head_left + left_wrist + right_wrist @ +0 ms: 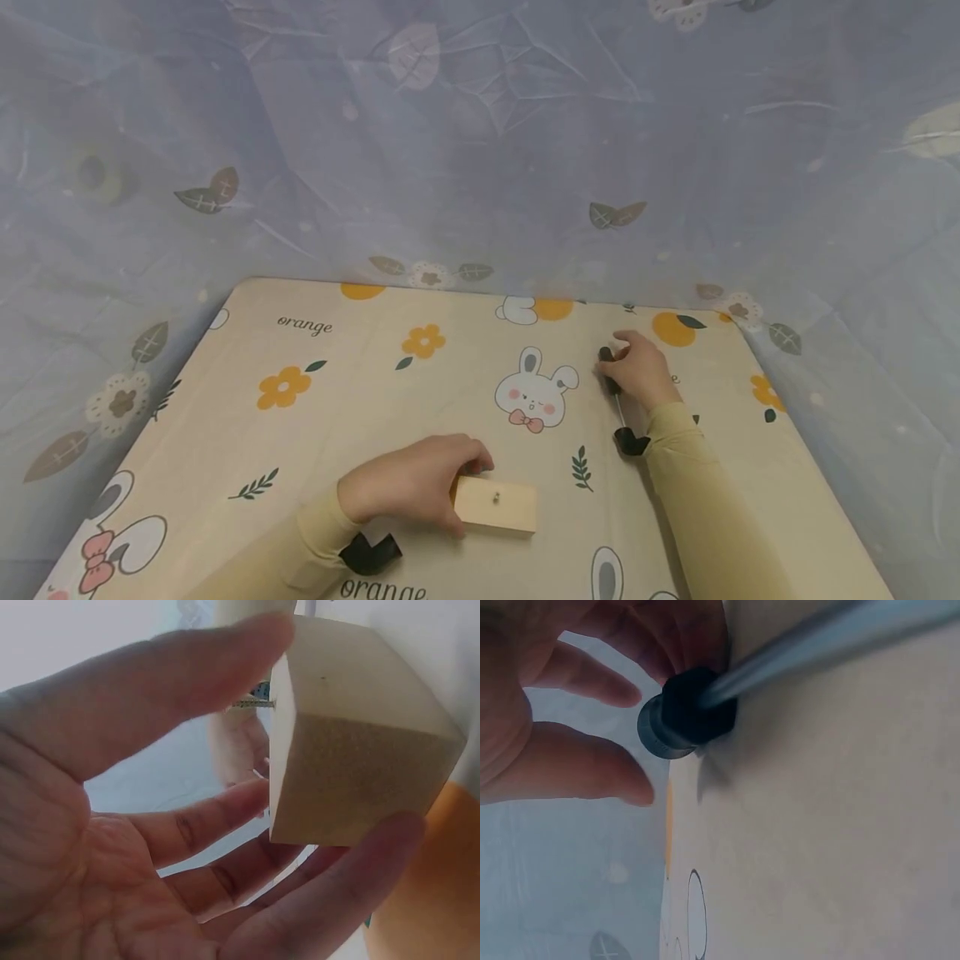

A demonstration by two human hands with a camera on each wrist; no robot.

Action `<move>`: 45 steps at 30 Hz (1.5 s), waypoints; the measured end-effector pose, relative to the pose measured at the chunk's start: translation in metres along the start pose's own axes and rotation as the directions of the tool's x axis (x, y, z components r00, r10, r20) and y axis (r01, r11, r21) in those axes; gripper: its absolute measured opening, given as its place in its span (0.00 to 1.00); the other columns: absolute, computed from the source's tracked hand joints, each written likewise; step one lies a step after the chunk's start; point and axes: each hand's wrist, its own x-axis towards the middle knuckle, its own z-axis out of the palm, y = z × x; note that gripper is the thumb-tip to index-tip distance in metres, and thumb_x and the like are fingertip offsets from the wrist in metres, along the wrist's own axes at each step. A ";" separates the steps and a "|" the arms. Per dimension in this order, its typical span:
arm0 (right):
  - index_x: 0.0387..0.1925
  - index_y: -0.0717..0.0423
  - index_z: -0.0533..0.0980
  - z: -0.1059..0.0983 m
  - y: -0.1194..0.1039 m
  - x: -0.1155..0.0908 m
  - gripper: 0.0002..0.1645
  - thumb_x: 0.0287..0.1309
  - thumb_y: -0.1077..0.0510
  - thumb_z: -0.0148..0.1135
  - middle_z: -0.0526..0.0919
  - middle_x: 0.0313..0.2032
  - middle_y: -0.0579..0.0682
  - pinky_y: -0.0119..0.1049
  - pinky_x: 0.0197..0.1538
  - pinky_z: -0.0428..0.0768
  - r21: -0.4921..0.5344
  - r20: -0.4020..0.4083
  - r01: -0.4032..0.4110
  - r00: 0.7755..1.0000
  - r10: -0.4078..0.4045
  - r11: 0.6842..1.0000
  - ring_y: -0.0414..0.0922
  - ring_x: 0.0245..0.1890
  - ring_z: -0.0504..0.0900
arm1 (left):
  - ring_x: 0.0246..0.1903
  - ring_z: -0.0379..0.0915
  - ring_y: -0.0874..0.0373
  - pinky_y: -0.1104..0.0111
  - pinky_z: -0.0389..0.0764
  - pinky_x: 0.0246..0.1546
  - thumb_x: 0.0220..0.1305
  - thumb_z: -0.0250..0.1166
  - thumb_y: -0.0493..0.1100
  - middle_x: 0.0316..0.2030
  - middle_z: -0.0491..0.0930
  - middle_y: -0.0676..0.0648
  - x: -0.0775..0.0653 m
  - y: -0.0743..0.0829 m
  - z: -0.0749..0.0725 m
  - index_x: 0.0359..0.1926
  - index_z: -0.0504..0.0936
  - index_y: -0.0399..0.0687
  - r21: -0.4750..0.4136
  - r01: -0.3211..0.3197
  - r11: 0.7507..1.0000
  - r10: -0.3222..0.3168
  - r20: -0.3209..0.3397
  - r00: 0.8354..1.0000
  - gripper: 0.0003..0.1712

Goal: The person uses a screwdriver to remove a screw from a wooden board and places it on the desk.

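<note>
A pale wooden block (495, 504) lies on the patterned mat, and my left hand (420, 479) holds its left end between thumb and fingers. Out of the block's face sticks a small threaded screw (253, 703), seen from the side in the left wrist view. Farther off on the right, my right hand (641, 367) is at the black handle of a screwdriver (607, 360) that lies on the mat. In the right wrist view, the thumb stands apart from the handle (694, 712) and the other fingers lie behind it. The tip of the metal shaft is hidden.
The mat (420, 392) carries printed rabbits, flowers and oranges. A pale bluish sheet (480, 167) with leaf prints hangs behind it and at both sides. A black wrist mount (371, 554) sits at my left wrist, another (632, 442) at the right.
</note>
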 end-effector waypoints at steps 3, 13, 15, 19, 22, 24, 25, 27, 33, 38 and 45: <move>0.77 0.61 0.66 0.001 -0.003 -0.001 0.47 0.63 0.52 0.75 0.83 0.58 0.68 0.52 0.52 0.85 -0.033 0.018 0.002 1.000 -0.002 0.999 0.61 0.51 0.85 | 0.40 0.74 0.66 0.72 0.78 0.49 0.40 0.89 0.41 0.41 0.80 0.59 0.001 0.000 0.003 0.51 0.82 0.51 0.002 0.001 1.000 -0.001 -0.005 1.000 0.36; 0.75 0.62 0.69 0.004 -0.007 0.003 0.42 0.63 0.57 0.75 0.83 0.60 0.71 0.58 0.59 0.83 -0.138 0.078 0.031 0.997 -0.021 0.990 0.63 0.55 0.85 | 0.36 0.70 0.68 0.74 0.75 0.43 0.42 0.85 0.36 0.36 0.76 0.61 0.005 -0.001 0.009 0.42 0.79 0.56 0.013 0.023 1.000 -0.023 -0.018 1.000 0.28; 0.74 0.61 0.71 0.005 -0.007 0.003 0.41 0.63 0.58 0.74 0.84 0.59 0.70 0.57 0.57 0.84 -0.134 0.068 0.034 0.997 -0.025 0.990 0.62 0.53 0.86 | 0.35 0.70 0.67 0.74 0.75 0.41 0.44 0.82 0.35 0.36 0.76 0.60 0.005 -0.001 0.010 0.42 0.79 0.56 0.007 0.029 1.000 -0.029 -0.030 0.999 0.26; 0.73 0.58 0.72 0.003 -0.008 0.003 0.39 0.62 0.59 0.74 0.84 0.56 0.69 0.51 0.51 0.85 -0.099 0.037 0.027 0.999 -0.023 0.995 0.60 0.50 0.86 | 0.35 0.71 0.66 0.74 0.75 0.40 0.46 0.81 0.35 0.36 0.77 0.60 0.006 0.000 0.011 0.42 0.81 0.54 0.002 0.026 1.000 -0.026 -0.067 0.997 0.23; 0.73 0.56 0.72 0.002 -0.009 0.002 0.40 0.61 0.60 0.74 0.85 0.55 0.67 0.48 0.47 0.85 -0.069 0.003 0.024 1.000 -0.024 0.997 0.59 0.47 0.85 | 0.35 0.72 0.65 0.74 0.75 0.41 0.48 0.81 0.36 0.36 0.78 0.59 0.007 0.000 0.011 0.43 0.82 0.54 -0.012 0.029 0.999 -0.030 -0.088 0.996 0.22; 0.74 0.55 0.72 0.001 -0.011 0.001 0.40 0.61 0.61 0.73 0.85 0.54 0.65 0.46 0.45 0.85 -0.053 -0.028 0.027 0.999 -0.028 0.998 0.58 0.46 0.85 | 0.36 0.73 0.64 0.73 0.76 0.42 0.49 0.82 0.36 0.36 0.79 0.59 0.007 -0.001 0.011 0.43 0.83 0.54 -0.017 0.023 1.000 -0.024 -0.098 0.995 0.21; 0.74 0.55 0.72 0.000 -0.013 0.001 0.39 0.61 0.61 0.73 0.85 0.53 0.65 0.45 0.44 0.85 -0.048 -0.048 0.034 0.998 -0.036 0.998 0.58 0.45 0.85 | 0.37 0.74 0.63 0.73 0.76 0.42 0.49 0.82 0.36 0.36 0.79 0.59 0.007 -0.002 0.011 0.44 0.84 0.54 -0.024 0.022 0.999 -0.024 -0.102 0.994 0.21; 0.74 0.54 0.73 -0.001 -0.018 -0.001 0.38 0.62 0.62 0.72 0.86 0.52 0.64 0.43 0.42 0.84 -0.033 -0.091 0.053 0.994 -0.056 0.998 0.57 0.43 0.85 | 0.38 0.75 0.60 0.73 0.76 0.42 0.49 0.81 0.35 0.37 0.80 0.59 0.008 -0.003 0.011 0.44 0.84 0.53 -0.040 0.012 0.999 -0.016 -0.113 0.993 0.22; 0.74 0.52 0.73 -0.007 -0.039 -0.014 0.36 0.65 0.62 0.71 0.84 0.55 0.65 0.38 0.35 0.82 0.062 -0.188 0.101 0.978 -0.088 0.993 0.56 0.40 0.88 | 0.40 0.78 0.55 0.71 0.77 0.42 0.48 0.80 0.33 0.39 0.81 0.57 0.012 -0.009 0.012 0.48 0.86 0.50 -0.094 0.032 0.995 -0.047 -0.163 0.986 0.24; 0.74 0.47 0.74 -0.009 -0.058 -0.025 0.37 0.66 0.61 0.72 0.84 0.56 0.62 0.38 0.37 0.82 0.137 -0.266 0.123 0.960 -0.083 0.983 0.57 0.46 0.86 | 0.44 0.78 0.59 0.66 0.80 0.49 0.50 0.81 0.35 0.45 0.83 0.55 0.017 -0.015 0.015 0.52 0.87 0.51 -0.127 0.089 0.988 -0.115 -0.208 0.971 0.26; 0.72 0.45 0.77 -0.007 -0.081 -0.046 0.36 0.64 0.64 0.74 0.85 0.57 0.57 0.36 0.40 0.83 0.231 -0.374 0.205 0.921 -0.108 0.951 0.53 0.46 0.84 | 0.49 0.78 0.57 0.59 0.82 0.54 0.53 0.81 0.36 0.49 0.83 0.52 0.023 -0.021 0.017 0.56 0.86 0.48 -0.174 0.144 0.974 -0.183 -0.231 0.956 0.28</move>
